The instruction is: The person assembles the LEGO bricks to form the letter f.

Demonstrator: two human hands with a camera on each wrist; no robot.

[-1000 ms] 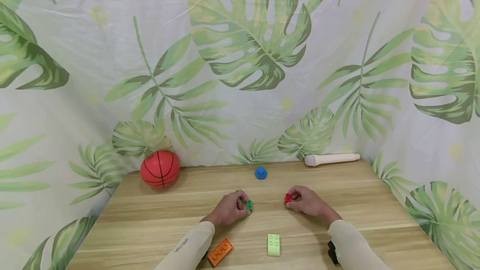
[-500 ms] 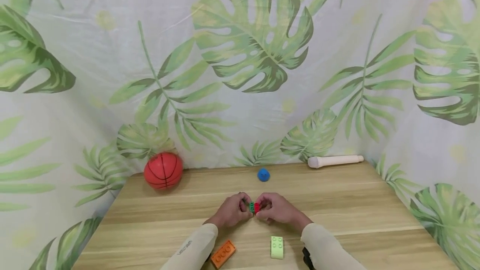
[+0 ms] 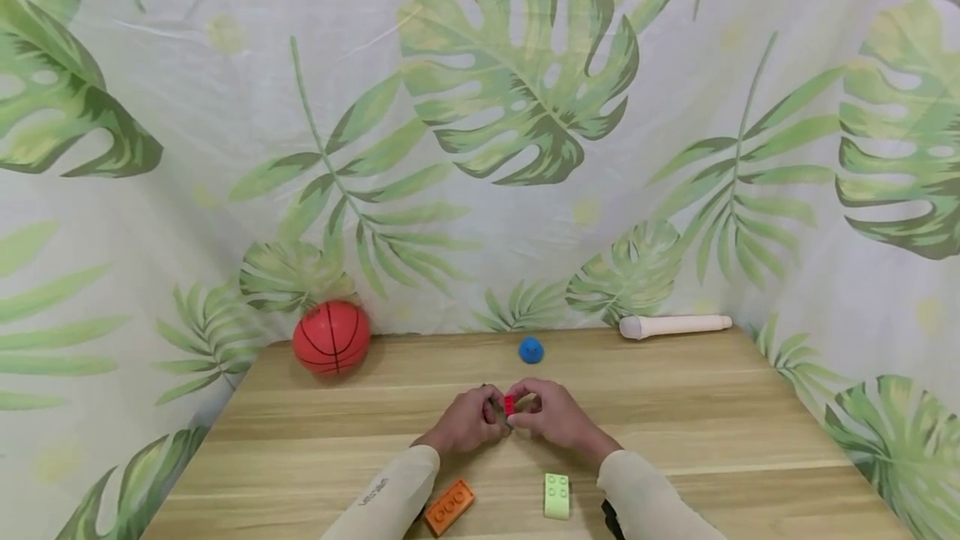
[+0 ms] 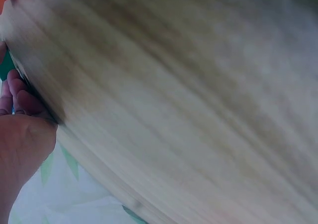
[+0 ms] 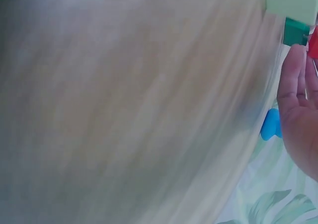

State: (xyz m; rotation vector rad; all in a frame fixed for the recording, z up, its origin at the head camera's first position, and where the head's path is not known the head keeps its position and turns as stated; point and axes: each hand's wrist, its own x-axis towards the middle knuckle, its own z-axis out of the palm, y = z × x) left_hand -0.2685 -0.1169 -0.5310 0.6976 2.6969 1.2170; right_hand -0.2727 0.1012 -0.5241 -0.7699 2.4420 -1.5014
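In the middle of the table both hands meet, thumbs and fingertips close together. My left hand [image 3: 467,421] pinches a small green toy brick [image 5: 296,32], mostly covered in the head view. My right hand [image 3: 553,415] holds a red toy brick [image 3: 509,405] between thumb and fingers. In the head view the red brick overlaps the green one; in the right wrist view they sit side by side, right at each other. Nearer the front lie an orange brick [image 3: 449,507] with studs up, by the left sleeve, and a light green brick [image 3: 557,496].
At the back of the wooden table [image 3: 712,415] are a red basketball [image 3: 332,337] on the left, a small blue toy [image 3: 531,350] in the centre and a white toy microphone [image 3: 675,325] on the right. A leaf-patterned cloth [image 3: 510,232] hangs behind.
My right hand has come left with the red brick to meet the left hand. The red brick, first beside the green one, now covers most of it in the head view.
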